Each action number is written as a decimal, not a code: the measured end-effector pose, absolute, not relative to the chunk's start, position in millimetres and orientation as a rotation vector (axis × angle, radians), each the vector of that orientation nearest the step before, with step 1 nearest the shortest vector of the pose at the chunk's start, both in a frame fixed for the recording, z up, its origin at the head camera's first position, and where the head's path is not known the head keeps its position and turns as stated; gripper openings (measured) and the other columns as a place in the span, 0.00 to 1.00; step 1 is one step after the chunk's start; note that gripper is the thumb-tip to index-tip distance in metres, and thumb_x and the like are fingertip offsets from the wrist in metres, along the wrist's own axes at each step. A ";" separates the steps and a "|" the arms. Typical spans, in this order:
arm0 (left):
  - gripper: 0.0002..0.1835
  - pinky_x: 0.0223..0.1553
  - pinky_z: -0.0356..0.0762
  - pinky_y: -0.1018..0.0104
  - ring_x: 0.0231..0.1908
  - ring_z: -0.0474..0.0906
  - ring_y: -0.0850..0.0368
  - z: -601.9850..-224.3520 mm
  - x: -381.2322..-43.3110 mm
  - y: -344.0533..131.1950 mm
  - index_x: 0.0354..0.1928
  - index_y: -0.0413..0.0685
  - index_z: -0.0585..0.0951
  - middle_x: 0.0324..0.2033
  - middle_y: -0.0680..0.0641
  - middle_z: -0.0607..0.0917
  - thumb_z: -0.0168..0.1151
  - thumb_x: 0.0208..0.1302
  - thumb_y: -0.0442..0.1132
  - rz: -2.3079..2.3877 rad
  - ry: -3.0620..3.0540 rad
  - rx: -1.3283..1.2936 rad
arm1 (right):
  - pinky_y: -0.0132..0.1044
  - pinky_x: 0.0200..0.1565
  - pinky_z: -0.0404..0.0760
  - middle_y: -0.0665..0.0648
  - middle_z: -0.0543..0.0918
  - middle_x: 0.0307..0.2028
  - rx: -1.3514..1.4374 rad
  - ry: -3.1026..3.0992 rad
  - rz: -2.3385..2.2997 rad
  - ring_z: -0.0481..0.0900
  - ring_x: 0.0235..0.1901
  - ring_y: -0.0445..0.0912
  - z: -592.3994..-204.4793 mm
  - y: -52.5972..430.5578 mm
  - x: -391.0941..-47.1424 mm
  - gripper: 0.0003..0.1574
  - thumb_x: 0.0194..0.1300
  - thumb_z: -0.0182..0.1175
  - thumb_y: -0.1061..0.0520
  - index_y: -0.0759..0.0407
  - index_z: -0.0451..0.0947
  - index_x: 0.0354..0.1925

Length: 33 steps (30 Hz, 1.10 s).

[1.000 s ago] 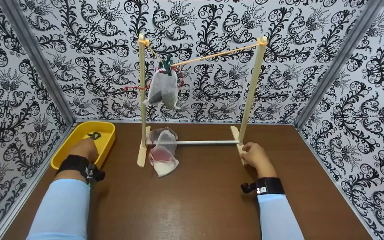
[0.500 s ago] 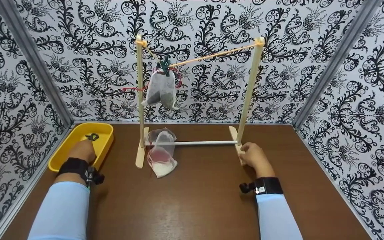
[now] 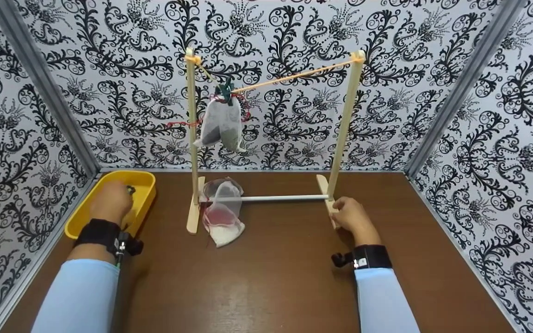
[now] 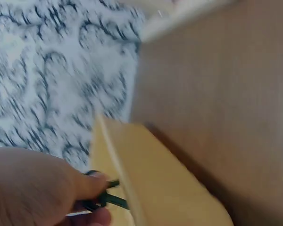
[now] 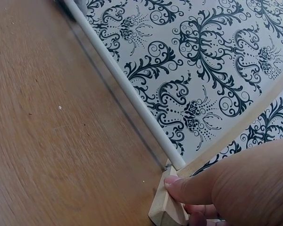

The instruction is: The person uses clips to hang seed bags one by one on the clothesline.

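My left hand (image 3: 111,201) is over the yellow tray (image 3: 144,210). In the left wrist view its thumb and fingers pinch a dark green clothespin (image 4: 104,198) beside the tray wall. My right hand (image 3: 352,216) grips the right wooden foot (image 5: 164,205) of a small clothesline stand, thumb on top. From the stand's orange string (image 3: 294,77) hangs a pair of white mesh drawstring bags (image 3: 220,121) with dark contents, held by a dark green clothespin (image 3: 226,91) near the left post.
More mesh bags (image 3: 222,222), one with a reddish and white part, lie on the brown table (image 3: 266,277) by the left foot (image 3: 193,217). A white rod (image 3: 285,198) joins the two feet low down. Patterned walls (image 3: 275,129) enclose the back and sides.
My left hand has shifted forward and up in the tray, over the dark green clothespin, and now pinches one. My right hand has stayed on the stand's foot.
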State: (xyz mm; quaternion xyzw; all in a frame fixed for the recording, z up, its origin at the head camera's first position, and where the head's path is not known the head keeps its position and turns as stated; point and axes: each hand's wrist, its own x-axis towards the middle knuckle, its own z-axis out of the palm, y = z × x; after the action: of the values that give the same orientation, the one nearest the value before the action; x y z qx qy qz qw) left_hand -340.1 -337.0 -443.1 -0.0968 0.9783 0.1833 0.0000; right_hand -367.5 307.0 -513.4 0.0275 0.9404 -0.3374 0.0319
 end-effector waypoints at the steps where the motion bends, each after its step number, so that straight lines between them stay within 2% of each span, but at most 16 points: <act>1: 0.10 0.33 0.83 0.47 0.38 0.82 0.36 -441.8 -343.0 -331.6 0.35 0.35 0.83 0.44 0.29 0.87 0.54 0.73 0.30 0.621 3.121 -0.319 | 0.64 0.70 0.83 0.75 0.86 0.64 0.092 2.897 -1.037 0.85 0.64 0.68 -511.0 304.9 -364.7 0.25 0.73 0.73 0.59 0.70 0.84 0.63; 4: 0.14 0.38 0.85 0.37 0.41 0.85 0.28 -433.3 -342.3 -304.8 0.37 0.32 0.85 0.45 0.25 0.87 0.56 0.77 0.35 0.722 3.291 -0.325 | 0.64 0.70 0.82 0.76 0.86 0.65 0.095 2.911 -1.012 0.85 0.65 0.68 -508.8 303.3 -363.2 0.25 0.74 0.72 0.59 0.71 0.83 0.64; 7: 0.18 0.52 0.86 0.28 0.52 0.85 0.22 -419.3 -333.1 -269.7 0.53 0.29 0.87 0.56 0.23 0.83 0.58 0.82 0.40 0.815 3.392 -0.315 | 0.65 0.71 0.82 0.76 0.86 0.65 0.092 2.921 -0.998 0.84 0.65 0.69 -509.8 305.1 -365.8 0.25 0.75 0.71 0.60 0.71 0.83 0.64; 11: 0.22 0.60 0.87 0.28 0.58 0.84 0.21 -407.7 -322.6 -227.4 0.65 0.30 0.85 0.63 0.25 0.79 0.59 0.85 0.42 0.947 3.414 -0.243 | 0.65 0.73 0.81 0.75 0.86 0.66 0.092 2.923 -0.988 0.84 0.66 0.69 -510.5 307.3 -367.6 0.25 0.76 0.70 0.59 0.71 0.83 0.65; 17: 0.20 0.63 0.86 0.32 0.59 0.86 0.27 -406.5 -317.3 -183.5 0.62 0.33 0.88 0.60 0.30 0.85 0.65 0.83 0.43 1.165 3.333 -0.116 | 0.65 0.73 0.81 0.76 0.86 0.66 0.096 2.917 -0.999 0.84 0.66 0.69 -510.9 307.2 -367.1 0.25 0.76 0.70 0.59 0.71 0.83 0.65; 22: 0.17 0.58 0.90 0.39 0.52 0.92 0.34 -409.1 -320.6 -158.0 0.59 0.40 0.92 0.54 0.33 0.93 0.75 0.76 0.43 1.418 3.303 -0.053 | 0.65 0.72 0.81 0.76 0.86 0.64 0.095 2.928 -0.993 0.85 0.64 0.69 -510.3 306.0 -365.9 0.24 0.75 0.70 0.60 0.71 0.84 0.64; 26: 0.14 0.49 0.94 0.49 0.43 0.94 0.40 -411.5 -319.4 -142.6 0.54 0.40 0.95 0.48 0.35 0.96 0.80 0.72 0.40 1.662 3.234 0.009 | 0.65 0.72 0.82 0.76 0.87 0.63 0.078 2.938 -0.986 0.85 0.64 0.69 -510.1 304.5 -365.8 0.24 0.74 0.71 0.60 0.71 0.84 0.63; 30: 0.14 0.36 0.89 0.67 0.33 0.91 0.52 -415.5 -313.0 -132.1 0.53 0.40 0.95 0.42 0.37 0.97 0.81 0.71 0.39 1.852 3.087 0.034 | 0.64 0.70 0.83 0.76 0.87 0.63 0.059 2.934 -0.980 0.86 0.64 0.69 -510.7 302.9 -365.8 0.24 0.74 0.71 0.60 0.71 0.83 0.62; 33: 0.13 0.28 0.83 0.74 0.26 0.85 0.61 -418.2 -309.4 -127.1 0.53 0.39 0.95 0.38 0.37 0.96 0.80 0.71 0.37 1.963 2.959 0.029 | 0.65 0.70 0.83 0.76 0.87 0.63 0.057 2.933 -0.959 0.86 0.63 0.69 -510.3 302.7 -365.3 0.24 0.74 0.71 0.60 0.71 0.83 0.62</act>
State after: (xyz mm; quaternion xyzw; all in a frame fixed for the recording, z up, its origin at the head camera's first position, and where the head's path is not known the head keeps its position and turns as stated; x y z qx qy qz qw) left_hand -309.4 -127.1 -418.2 0.0080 0.8158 0.5412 -0.2036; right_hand -365.3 302.7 -510.3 0.0185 0.9500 -0.3106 0.0275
